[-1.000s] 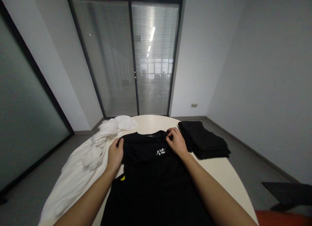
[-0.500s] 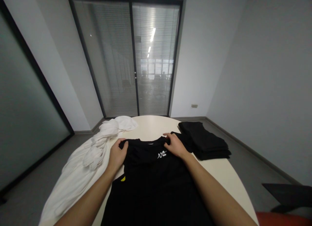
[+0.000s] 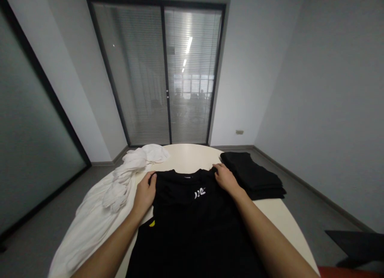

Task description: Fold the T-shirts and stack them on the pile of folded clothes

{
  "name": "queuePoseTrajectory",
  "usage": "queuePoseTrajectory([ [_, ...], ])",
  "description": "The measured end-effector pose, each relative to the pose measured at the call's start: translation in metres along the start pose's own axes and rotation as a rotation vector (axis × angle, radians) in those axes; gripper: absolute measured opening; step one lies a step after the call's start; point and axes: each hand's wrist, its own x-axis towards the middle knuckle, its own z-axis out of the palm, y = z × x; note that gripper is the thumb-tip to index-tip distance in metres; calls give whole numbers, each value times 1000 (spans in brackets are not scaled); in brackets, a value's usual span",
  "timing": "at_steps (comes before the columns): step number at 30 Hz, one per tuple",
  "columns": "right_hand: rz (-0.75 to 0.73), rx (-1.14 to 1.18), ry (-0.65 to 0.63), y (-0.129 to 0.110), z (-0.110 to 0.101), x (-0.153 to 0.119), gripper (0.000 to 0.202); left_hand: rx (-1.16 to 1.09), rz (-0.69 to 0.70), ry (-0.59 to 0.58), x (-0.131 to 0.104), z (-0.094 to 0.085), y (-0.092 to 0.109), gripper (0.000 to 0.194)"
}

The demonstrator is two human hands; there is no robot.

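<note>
A black T-shirt [image 3: 186,230] lies spread on the pale round table, its collar facing away from me. White lettering marks its chest and a small yellow patch shows near the left sleeve edge. My left hand [image 3: 146,191] pinches the shirt at the left shoulder, thumb and fingers closed on the cloth. At the opposite shoulder, my right hand [image 3: 225,178] is closed on the fabric, its fingertips partly hidden. The right sleeve is no longer visible beyond that hand. The shirt's lower end runs out of the bottom of the view.
White crumpled cloth [image 3: 120,190] covers the left side of the table [image 3: 189,156]. A stack of folded black garments [image 3: 252,174] sits at the right, close to my right hand. A dark chair part [image 3: 357,244] stands lower right, beyond the table edge.
My right hand has moved right, from near the collar to the shoulder's outer edge. The sleeve that stuck out toward the black stack has gone from sight. My left hand keeps its place.
</note>
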Motion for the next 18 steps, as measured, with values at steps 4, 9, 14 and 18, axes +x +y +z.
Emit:
queuePoseTrajectory([
  [4, 110, -22, 2, 8, 7, 3, 57, -84, -7, 11, 2, 1, 0, 37],
  [9, 164, -30, -60, 10, 9, 3, 55, -121, -62, 49, 2, 4, 1, 37],
  [14, 197, -4, -5, 5, -1, 2, 36, -46, -17, 63, 2, 4, 2, 41],
  [18, 269, 42, 155, 0, -26, 0, 36, 97, 40, -7, 11, -8, 6, 41],
])
